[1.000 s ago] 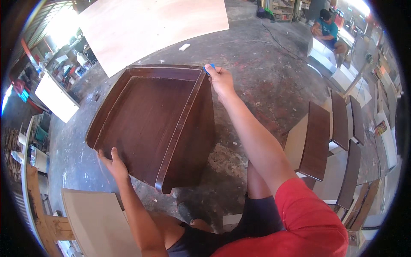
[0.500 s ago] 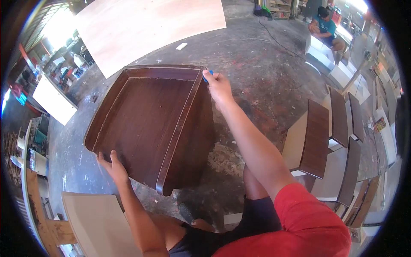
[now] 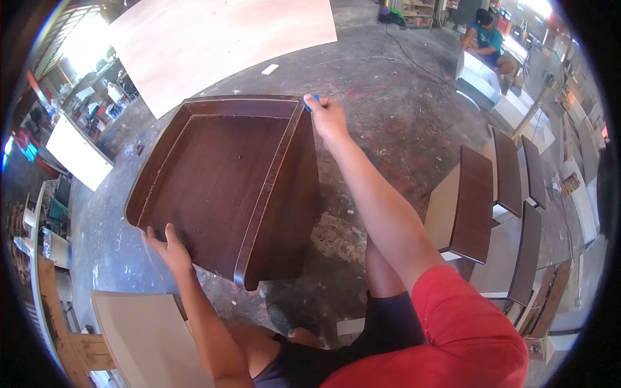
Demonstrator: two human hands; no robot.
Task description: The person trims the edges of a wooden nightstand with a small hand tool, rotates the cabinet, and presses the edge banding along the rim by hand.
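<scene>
Brown wooden cabinet point(image 3: 226, 181) (open side up) is gripped by left hand point(image 3: 169, 246) fingers; right hand point(image 3: 326, 116) clamps its far corner.

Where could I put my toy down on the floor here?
Bare floor lies right of the brown cabinet, up to the stacked panels. Another patch sits left of the cabinet. The right hand is at its far corner, the left hand at its near edge. The right side is crowded with panels.
</scene>
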